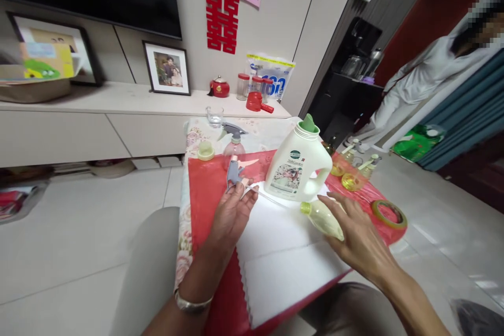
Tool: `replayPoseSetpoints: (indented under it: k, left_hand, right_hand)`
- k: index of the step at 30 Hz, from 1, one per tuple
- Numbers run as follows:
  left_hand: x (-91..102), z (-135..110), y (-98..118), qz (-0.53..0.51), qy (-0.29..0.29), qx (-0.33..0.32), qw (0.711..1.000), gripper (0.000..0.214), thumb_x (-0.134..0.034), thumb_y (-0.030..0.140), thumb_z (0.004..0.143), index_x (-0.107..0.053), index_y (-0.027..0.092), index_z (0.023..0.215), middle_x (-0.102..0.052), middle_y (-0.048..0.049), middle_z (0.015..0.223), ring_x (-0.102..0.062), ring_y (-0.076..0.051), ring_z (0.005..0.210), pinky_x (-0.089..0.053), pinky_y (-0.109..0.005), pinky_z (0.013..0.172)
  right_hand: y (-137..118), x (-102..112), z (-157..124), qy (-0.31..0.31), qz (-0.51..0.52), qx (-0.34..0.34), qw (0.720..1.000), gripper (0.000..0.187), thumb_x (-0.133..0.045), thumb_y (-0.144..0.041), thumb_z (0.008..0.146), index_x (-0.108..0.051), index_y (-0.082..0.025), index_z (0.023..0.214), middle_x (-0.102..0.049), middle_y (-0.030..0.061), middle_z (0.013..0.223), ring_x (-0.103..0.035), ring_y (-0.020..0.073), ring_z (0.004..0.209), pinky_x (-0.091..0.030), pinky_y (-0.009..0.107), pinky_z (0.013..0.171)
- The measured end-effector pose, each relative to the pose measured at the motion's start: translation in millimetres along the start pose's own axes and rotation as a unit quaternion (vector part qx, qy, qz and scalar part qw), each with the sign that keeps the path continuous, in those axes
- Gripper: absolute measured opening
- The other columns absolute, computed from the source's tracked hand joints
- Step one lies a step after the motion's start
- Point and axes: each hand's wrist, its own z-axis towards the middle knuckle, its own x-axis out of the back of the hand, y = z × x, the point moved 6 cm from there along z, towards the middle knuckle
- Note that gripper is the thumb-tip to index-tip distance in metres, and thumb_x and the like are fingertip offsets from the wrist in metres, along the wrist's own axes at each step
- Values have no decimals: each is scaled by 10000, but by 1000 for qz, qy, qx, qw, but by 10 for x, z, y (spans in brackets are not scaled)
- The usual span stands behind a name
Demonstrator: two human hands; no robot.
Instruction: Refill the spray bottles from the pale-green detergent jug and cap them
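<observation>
Pinched in the fingers of my left hand is a grey trigger sprayer head, its thin clear tube pointing right. The tube's end is close to the mouth of a pale green clear bottle, which is tilted on its side with its neck to the left. My right hand is around the bottle's body, thumb below and fingers above; its base is hidden. Behind stands an uncapped white detergent jug with a green pour spout. A pink clear spray bottle with a grey head stands beyond my left hand.
White paper lies on a red cover over a floral tablecloth. A pale green cap and glass cup stand back left. Yellow pump bottles and a tape roll sit right. A person stands back right.
</observation>
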Motion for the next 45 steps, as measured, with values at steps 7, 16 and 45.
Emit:
replayPoseSetpoints:
  k: [7, 16, 45]
  left_hand:
    - [-104, -121, 29, 15, -24, -8, 1000, 141, -747, 148, 834, -631, 170, 912, -703, -49, 976, -675, -139, 797, -553, -281, 774]
    - [-204, -420, -309, 165, -80, 3, 983, 376, -860, 292, 724, -689, 182, 1041, -714, -72, 1046, -662, -180, 896, -495, -291, 816]
    - [-317, -417, -204, 208, -128, -68, 967, 369, -832, 299, 762, -675, 199, 1080, -723, -25, 1036, -691, -174, 959, -487, -354, 1011]
  right_hand:
    - [-192, -139, -72, -9, 35, 5, 999, 781, -555, -172, 814, -261, -326, 1521, -387, 119, 1434, -419, 302, 1276, -460, 503, 989]
    - [-501, -102, 32, 6, 133, 14, 991, 813, -592, -276, 874, -169, -338, 1566, -403, 85, 1439, -416, 269, 1279, -470, 473, 1034]
    - [-498, -269, -121, 123, 317, -37, 940, 654, -708, -452, 873, -471, -270, 1455, -523, 68, 1361, -548, 184, 1217, -543, 251, 901]
